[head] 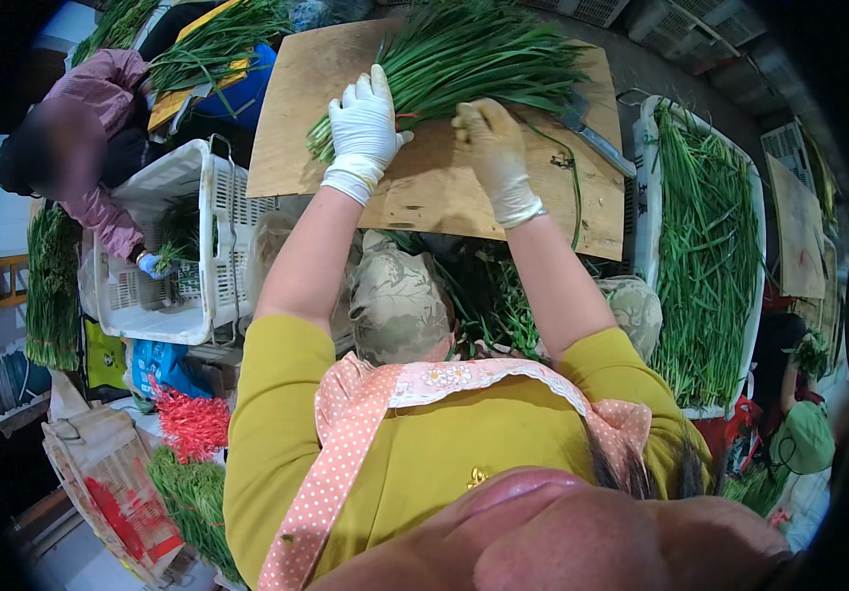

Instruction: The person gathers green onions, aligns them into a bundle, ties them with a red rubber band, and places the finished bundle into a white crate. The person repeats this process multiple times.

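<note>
A large bunch of garlic chives [483, 63] lies across a wooden board [439, 199], its pale cut stems pointing left. My left hand [365, 122], in a white glove, grips the bunch near the stem end. A bit of red tie [408, 116] shows beside that hand's thumb. My right hand [494, 148], in a yellow-stained glove, hovers right of it, just below the leaves. Its fingers are curled and blurred, so whether they hold anything is unclear. A cleaver [602, 148] with a metal handle lies at the board's right, its blade partly under the leaf tips.
A white crate [646, 221] full of loose chives stands at right. Left, a co-worker's gloved hand [152, 264] holds greens inside another white crate [206, 295]. Red plastic ties [191, 417] lie lower left, near bundled chives [191, 495]. Another person [801, 436] sits at far right.
</note>
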`<state>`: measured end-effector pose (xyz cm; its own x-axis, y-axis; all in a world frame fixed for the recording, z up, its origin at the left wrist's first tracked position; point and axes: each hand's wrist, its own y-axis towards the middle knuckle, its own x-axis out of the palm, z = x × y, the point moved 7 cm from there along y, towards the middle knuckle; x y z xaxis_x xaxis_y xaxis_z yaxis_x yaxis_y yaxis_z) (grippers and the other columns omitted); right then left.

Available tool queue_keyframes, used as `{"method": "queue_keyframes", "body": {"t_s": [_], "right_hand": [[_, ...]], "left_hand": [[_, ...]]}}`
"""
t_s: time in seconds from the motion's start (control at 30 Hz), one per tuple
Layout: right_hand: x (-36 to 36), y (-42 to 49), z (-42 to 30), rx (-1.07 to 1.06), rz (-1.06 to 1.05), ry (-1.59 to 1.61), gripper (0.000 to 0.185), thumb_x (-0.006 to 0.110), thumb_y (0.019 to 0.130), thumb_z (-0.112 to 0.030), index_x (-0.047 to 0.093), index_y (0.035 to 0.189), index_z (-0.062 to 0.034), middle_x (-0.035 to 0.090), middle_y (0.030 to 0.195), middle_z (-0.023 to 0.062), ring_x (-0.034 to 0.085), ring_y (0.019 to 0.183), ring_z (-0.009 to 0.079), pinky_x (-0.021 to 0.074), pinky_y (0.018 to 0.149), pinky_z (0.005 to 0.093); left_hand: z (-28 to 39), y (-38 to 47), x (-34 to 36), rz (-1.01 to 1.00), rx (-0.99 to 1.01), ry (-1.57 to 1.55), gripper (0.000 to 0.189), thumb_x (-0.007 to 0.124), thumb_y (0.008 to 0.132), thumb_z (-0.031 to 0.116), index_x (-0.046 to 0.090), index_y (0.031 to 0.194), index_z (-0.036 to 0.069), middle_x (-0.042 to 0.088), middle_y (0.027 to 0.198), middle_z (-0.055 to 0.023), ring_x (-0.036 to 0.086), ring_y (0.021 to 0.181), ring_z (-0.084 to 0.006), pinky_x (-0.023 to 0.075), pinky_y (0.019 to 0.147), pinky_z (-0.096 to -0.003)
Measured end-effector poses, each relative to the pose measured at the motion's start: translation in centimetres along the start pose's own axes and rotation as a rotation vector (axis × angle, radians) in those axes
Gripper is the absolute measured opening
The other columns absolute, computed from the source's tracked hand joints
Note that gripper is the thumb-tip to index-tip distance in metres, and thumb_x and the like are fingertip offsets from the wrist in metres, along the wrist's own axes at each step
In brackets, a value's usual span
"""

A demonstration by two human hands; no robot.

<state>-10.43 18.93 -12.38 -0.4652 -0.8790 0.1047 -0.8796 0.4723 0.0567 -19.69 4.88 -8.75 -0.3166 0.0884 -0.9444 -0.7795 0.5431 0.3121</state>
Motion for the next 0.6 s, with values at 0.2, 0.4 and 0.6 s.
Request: {"method": "queue_keyframes", "body": {"t_s": [0.2, 0.4, 0.6], "right_hand": [[0.8, -1.4, 1.2, -0.008, -0.04, -0.236, 0.024, 0.06, 0.092, -0.012, 0.065, 0.115, -0.0044, 0.066, 0.086, 0.0018, 0.058, 0.073, 0.01, 0.0496, 0.069, 0.0244], [5.5, 0.3, 1.7, -0.005, -0.228, -0.013, 0.019, 0.062, 0.094, -0.018, 0.072, 0.099, -0.0022, 0.068, 0.09, 0.0022, 0.055, 0.075, 0.0095, 0.0485, 0.072, 0.025], [6.2, 1.8, 1.5, 0.049, -0.232, 0.195, 0.022, 0.055, 0.098, -0.02, 0.07, 0.098, -0.0054, 0.066, 0.084, -0.0017, 0.051, 0.069, 0.0049, 0.0439, 0.063, 0.0205]], "left_hand": [[0.4, -0.7, 0.2, 0.042, 0.005, 0.034, 0.112, 0.087, 0.057, 0.043, 0.031, 0.144, 0.0, 0.051, 0.132, -0.0135, 0.052, 0.116, -0.0272, 0.0424, 0.093, -0.0425], [-2.5, 0.6, 2.2, -0.197, 0.149, -0.285, 0.124, 0.088, 0.059, 0.041, 0.015, 0.15, -0.001, 0.032, 0.149, -0.0222, 0.033, 0.137, -0.0343, 0.0298, 0.11, -0.0491], [-1.2, -0.2, -1.0, -0.37, 0.041, -0.036, 0.121, 0.085, 0.063, 0.042, 0.013, 0.15, -0.001, 0.024, 0.155, -0.0198, 0.022, 0.142, -0.0417, 0.0211, 0.112, -0.0583]]}}
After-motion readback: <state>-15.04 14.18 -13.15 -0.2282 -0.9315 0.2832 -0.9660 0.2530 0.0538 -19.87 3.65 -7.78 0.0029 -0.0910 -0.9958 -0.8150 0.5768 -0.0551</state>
